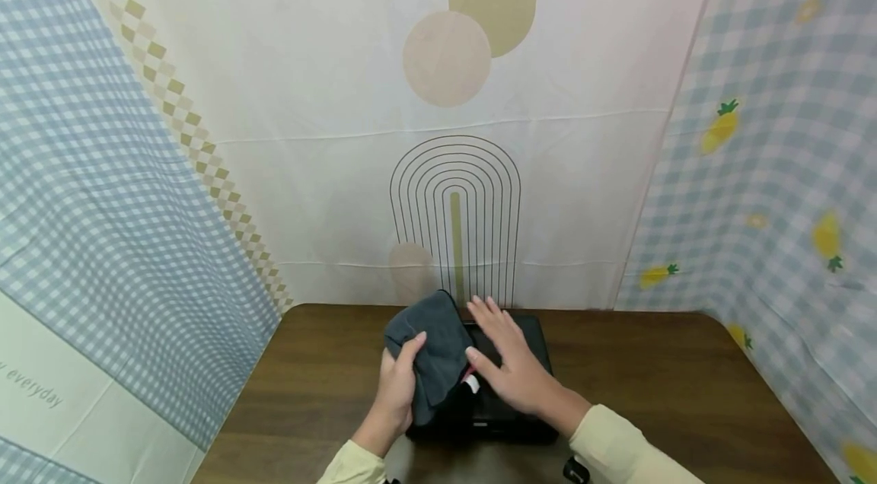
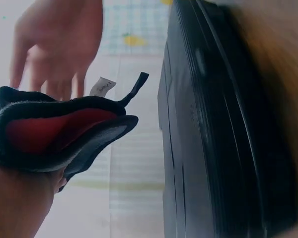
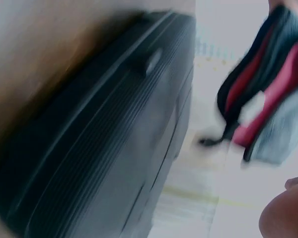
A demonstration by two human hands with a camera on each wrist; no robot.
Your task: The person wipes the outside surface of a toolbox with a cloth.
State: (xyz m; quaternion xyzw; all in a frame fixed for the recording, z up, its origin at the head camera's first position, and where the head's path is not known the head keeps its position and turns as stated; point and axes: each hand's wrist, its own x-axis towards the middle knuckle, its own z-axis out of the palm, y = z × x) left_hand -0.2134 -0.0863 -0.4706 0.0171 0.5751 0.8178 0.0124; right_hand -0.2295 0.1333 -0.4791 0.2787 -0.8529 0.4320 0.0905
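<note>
Grey fabric pouch (image 1: pixel 438 355) in the left hand (image 1: pixel 396 386), above a black case (image 1: pixel 514 427) on a wooden surface (image 1: pixel 651 374).
This hand pinches the pouch's left side; the right hand (image 1: pixel 514 368), fingers extended, is just beside its right edge.

The left arm (image 1: pixel 371 432) and right arm (image 1: pixel 567 406) reach in from the near side, the left hand (image 1: pixel 399 386) bent in a grip with its thumb pointing far and right, and the right hand (image 1: pixel 510 364) held out with straight fingers pointing far and left and its thumb sticking out.
</note>
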